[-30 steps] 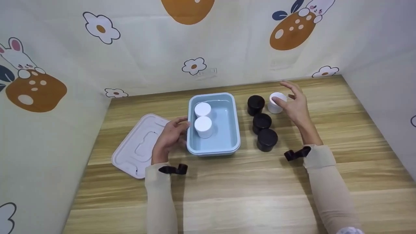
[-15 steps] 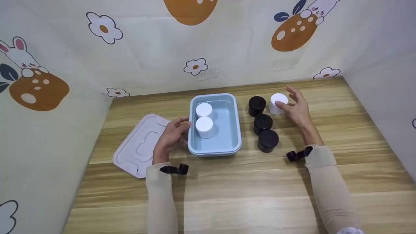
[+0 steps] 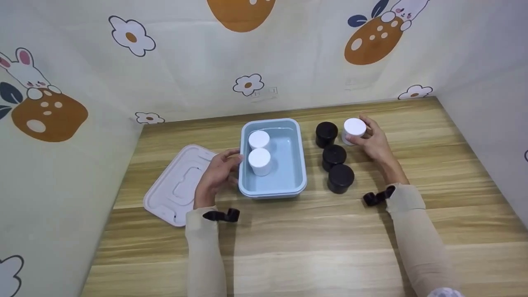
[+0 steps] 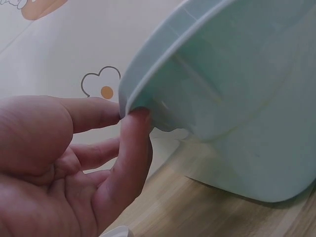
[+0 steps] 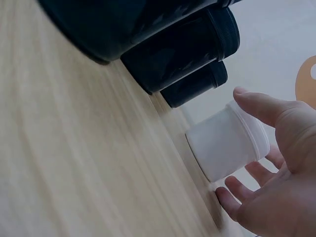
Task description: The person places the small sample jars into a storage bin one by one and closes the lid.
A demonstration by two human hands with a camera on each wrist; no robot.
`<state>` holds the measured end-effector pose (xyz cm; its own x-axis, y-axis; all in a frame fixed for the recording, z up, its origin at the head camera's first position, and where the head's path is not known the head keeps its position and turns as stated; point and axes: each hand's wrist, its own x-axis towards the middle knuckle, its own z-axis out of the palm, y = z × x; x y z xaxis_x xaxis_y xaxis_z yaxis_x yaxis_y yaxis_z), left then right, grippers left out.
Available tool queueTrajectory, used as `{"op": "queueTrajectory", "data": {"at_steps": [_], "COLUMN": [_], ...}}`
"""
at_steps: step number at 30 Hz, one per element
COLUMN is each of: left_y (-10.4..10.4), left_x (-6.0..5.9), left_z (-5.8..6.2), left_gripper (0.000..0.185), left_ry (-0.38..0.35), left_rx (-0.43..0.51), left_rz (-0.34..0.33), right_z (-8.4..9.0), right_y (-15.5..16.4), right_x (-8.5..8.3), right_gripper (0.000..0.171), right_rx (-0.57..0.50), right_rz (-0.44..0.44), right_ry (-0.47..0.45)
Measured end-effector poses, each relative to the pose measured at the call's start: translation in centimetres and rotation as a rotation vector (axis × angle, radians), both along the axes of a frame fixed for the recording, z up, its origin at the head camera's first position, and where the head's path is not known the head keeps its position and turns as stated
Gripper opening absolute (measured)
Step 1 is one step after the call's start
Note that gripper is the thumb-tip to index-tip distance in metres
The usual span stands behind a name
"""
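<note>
A light blue tub (image 3: 298,165) stands mid-table with two white jars (image 3: 259,140) (image 3: 260,161) inside along its left wall. My left hand (image 3: 230,161) rests against the tub's left rim; in the left wrist view the thumb (image 4: 133,148) touches under the rim of the tub (image 4: 232,94), fingers fairly straight. My right hand (image 3: 365,136) grips a third white jar (image 3: 354,127) at the back right. In the right wrist view that white jar (image 5: 227,145) sits between thumb and fingers (image 5: 232,200).
Three black jars (image 3: 326,134) (image 3: 333,156) (image 3: 340,178) stand in a row right of the tub, close to the held jar. A pale lid (image 3: 173,183) lies flat left of the tub. Patterned walls close in the back and both sides.
My right hand has come down from open above the white jar and closed its thumb and fingers round it. The left hand and the tub have stayed put.
</note>
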<state>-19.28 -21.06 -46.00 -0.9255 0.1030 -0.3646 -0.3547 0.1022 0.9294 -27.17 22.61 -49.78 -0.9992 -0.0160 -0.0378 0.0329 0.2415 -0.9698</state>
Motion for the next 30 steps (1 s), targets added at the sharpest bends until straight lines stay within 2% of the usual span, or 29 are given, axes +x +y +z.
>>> {"op": "queueTrajectory", "data": {"at_steps": [8, 13, 23, 28, 30], "left_y": [-0.1, -0.1, 0.0, 0.0, 0.0], "left_x": [-0.1, -0.1, 0.0, 0.0, 0.0], "left_z": [-0.1, 0.0, -0.1, 0.0, -0.1], "left_gripper": [0.046, 0.045, 0.044, 0.044, 0.044], "left_ry": [0.001, -0.001, 0.015, 0.009, 0.01], "left_rx": [-0.001, -0.019, 0.009, 0.015, 0.013], "left_rz": [-0.008, -0.01, -0.001, -0.004, -0.008], "right_z": [-0.6, -0.4, -0.2, 0.6, 1.8], "right_y": [0.0, -0.1, -0.3, -0.5, -1.0], "right_x": [-0.4, -0.2, -0.1, 0.2, 0.8], "right_gripper": [0.085, 0.084, 0.076, 0.075, 0.074], "right_rx": [0.028, 0.02, 0.045, 0.011, -0.004], "right_rz": [-0.004, -0.022, -0.063, -0.066, -0.061], "right_ry": [-0.025, -0.01, 0.008, -0.005, -0.016]}}
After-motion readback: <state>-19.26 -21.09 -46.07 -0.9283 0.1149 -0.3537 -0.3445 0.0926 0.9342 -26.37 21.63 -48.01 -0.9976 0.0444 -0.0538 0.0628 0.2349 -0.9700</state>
